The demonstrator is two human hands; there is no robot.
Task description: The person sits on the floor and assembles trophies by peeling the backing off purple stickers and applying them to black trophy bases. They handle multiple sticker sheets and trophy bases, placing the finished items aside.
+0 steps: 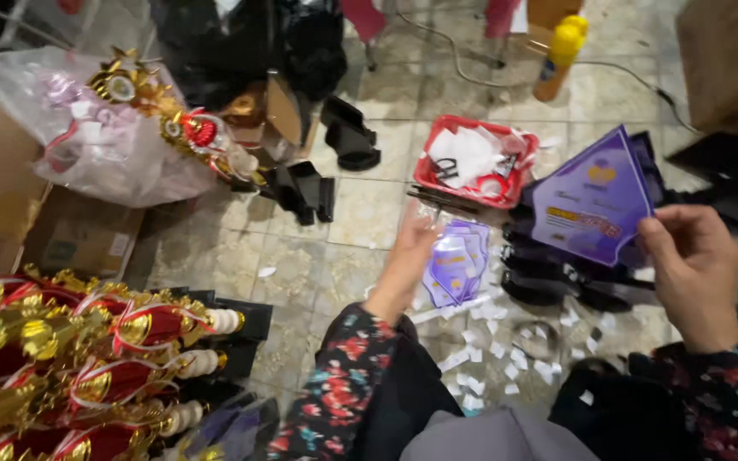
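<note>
Head view: the right hand (695,271) is holding up a purple plaque (593,198), a pointed, shield-like sheet with yellow and orange print; its grip is pinching narrow on the lower right edge, thumb in front, the fingers behind mostly hidden. The sheet is tilting up and to the left of that grip, unsupported along the rest of its edge. The left hand (409,252) is reaching down to a small stack of purple plaques (456,260) lying on the tiled floor (301,273); its fingertips are touching or just above the stack's left edge, and I cannot tell whether that grip is closing on anything.

Risks, as judged: the one-corner pinch is leaving the held plaque free to swing or slip, and it could be dropping onto the black bases (548,277) just below the grip. White paper scraps (493,341) are littering the floor beneath both hands; one could be sticking to a plaque face. The red basket (471,162), beyond the left hand, is sitting close enough to be getting nudged. Gold and red trophies (87,350) are lying well left, apart.
</note>
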